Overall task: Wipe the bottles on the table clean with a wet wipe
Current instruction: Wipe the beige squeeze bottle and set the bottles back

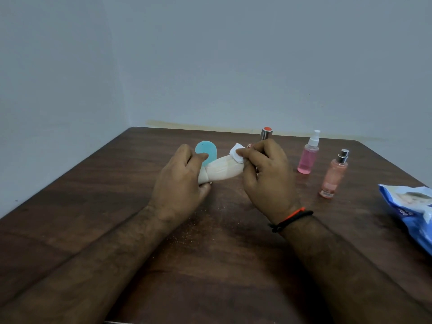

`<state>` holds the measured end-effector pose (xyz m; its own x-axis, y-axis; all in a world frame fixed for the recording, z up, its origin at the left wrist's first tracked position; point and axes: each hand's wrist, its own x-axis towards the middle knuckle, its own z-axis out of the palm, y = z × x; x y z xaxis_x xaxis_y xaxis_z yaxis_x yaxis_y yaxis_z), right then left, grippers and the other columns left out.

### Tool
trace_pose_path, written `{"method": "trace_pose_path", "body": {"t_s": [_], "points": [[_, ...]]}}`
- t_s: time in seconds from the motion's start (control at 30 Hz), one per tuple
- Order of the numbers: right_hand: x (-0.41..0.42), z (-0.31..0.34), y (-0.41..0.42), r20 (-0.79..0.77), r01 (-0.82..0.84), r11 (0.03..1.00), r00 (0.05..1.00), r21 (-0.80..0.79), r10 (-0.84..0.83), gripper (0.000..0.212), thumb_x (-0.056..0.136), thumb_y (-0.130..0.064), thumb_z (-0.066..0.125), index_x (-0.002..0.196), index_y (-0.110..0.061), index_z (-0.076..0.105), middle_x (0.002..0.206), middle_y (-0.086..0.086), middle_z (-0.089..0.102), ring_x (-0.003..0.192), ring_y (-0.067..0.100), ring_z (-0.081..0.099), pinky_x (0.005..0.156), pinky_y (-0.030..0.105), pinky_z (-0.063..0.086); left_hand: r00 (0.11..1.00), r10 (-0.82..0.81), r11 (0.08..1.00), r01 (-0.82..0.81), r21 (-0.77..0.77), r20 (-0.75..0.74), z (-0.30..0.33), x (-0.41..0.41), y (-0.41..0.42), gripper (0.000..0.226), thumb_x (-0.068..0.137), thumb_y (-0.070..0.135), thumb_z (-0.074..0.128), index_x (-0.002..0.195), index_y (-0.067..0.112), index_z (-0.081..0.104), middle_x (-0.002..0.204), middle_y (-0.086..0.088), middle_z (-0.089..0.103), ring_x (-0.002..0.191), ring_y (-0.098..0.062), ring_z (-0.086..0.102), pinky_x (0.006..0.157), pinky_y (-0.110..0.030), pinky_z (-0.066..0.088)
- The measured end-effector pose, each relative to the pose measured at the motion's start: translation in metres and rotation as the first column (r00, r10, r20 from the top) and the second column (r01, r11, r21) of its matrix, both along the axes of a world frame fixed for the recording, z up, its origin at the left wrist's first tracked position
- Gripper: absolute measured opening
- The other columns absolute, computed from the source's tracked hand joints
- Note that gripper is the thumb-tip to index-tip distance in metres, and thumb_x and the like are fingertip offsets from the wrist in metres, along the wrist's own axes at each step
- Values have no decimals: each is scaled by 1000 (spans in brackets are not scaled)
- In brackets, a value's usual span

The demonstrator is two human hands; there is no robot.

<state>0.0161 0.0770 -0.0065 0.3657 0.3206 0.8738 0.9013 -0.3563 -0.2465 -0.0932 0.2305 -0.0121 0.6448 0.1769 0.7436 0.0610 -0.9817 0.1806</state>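
The left hand [180, 178] grips the lower end of a cream bottle [222, 170], held tilted above the worktop [93, 206], its fingers curled around it. The right hand [264, 174] pinches a folded white wipe [237, 153] against the bottle's upper end. Just behind the left hand stands a turquoise oval object [207, 152] — partly hidden, so what it is cannot be told. A silver tube with an orange top [266, 134] rises behind the right hand. To the right stand a pink spray bottle [308, 157] and, nearer, a peach spray bottle [334, 176]. A blue wipes packet [411, 213] lies at the right edge, cut off. The worktop is dark brown wood with pale specks near the middle — plain grey-blue walls meet behind it.
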Motion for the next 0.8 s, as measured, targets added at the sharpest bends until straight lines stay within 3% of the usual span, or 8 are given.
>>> {"method": "trace_pose_path", "body": {"t_s": [0.2,0.33,0.4,0.5,0.6,0.67,0.8], "points": [[-9,-4,6,-106,-38,997,994,-62,31,28,85,-10,69,112,-12,71,93,4,63,79,15,57,66,33,55,998,-45,997,47,-55,48,0,3,2,40,66,10,88,101,2,70,92,-5,53,79,-16,55,65,-24,45],[-21,-3,10,-75,-215,969,975,-118,207,25,87,-15,72,112,-11,71,99,3,69,89,10,60,78,19,50,994,-80,996,82,-23,78,1,3,3,31,68,10,87,89,2,65,88,-6,49,72,-15,48,54,-25,44],[-24,-4,13,-72,-266,949,964,-168,257,25,89,-17,70,113,-12,71,99,2,69,91,8,58,78,16,47,993,-89,996,90,-14,77,1,3,1,32,68,11,88,88,2,64,88,-5,47,73,-13,46,57,-12,35],[-19,-4,13,-95,-210,967,976,-144,198,25,88,-15,70,112,-10,72,96,2,67,85,8,56,74,14,46,992,-81,997,81,-3,94,4,1,0,32,67,9,87,87,2,63,91,1,41,73,-12,44,60,-13,31],[-6,-1,7,-149,-52,998,988,-25,48,22,85,-10,70,106,-9,75,91,4,64,79,8,53,69,3,35,992,-77,997,76,13,97,6,-1,1,34,64,6,87,86,1,63,90,-6,48,77,-13,46,62,-21,38],[1,1,2,-220,25,1000,975,16,-20,22,86,-9,68,107,-9,75,95,6,65,85,13,58,71,-2,33,991,-87,996,83,41,103,6,-1,1,33,62,4,87,86,0,64,89,-10,52,80,-13,45,63,-21,38],[1,-1,3,-276,-2,1000,961,-13,-2,23,87,-10,67,109,-11,75,97,6,65,85,8,53,71,-1,34,982,-138,985,122,126,131,6,-1,-1,28,61,-5,82,83,-3,65,85,-14,55,78,-15,46,63,-23,40]]}}
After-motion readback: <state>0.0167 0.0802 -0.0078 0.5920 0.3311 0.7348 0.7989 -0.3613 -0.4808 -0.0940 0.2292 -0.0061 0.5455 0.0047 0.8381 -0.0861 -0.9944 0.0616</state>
